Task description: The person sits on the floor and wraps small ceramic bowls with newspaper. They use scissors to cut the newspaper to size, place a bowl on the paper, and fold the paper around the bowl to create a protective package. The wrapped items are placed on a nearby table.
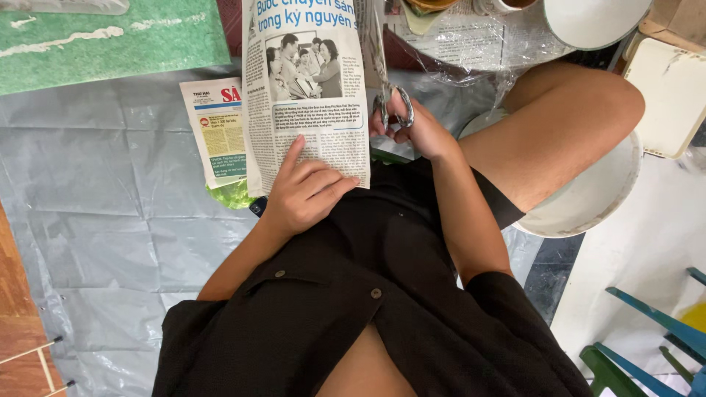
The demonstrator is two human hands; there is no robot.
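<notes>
Left hand [305, 192] holds newspaper [305, 95]; right hand [415, 129] apparently grips scissors [386, 73].

Left hand [305, 192] grips lower edge of newspaper sheet [305, 81], fingers spread across print. Right hand [413, 126] holds scissors [387, 87], fingers through loops, blades running up sheet's right edge. Second newspaper piece [219, 131] lies on grey plastic sheet [95, 184]. White round tub [588, 202] under raised knee.

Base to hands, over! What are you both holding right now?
Left hand gripping newspaper page at its lower edge. Right hand in scissors handles, blades along the page's right edge. More newspaper lies beneath on grey sheet.
</notes>
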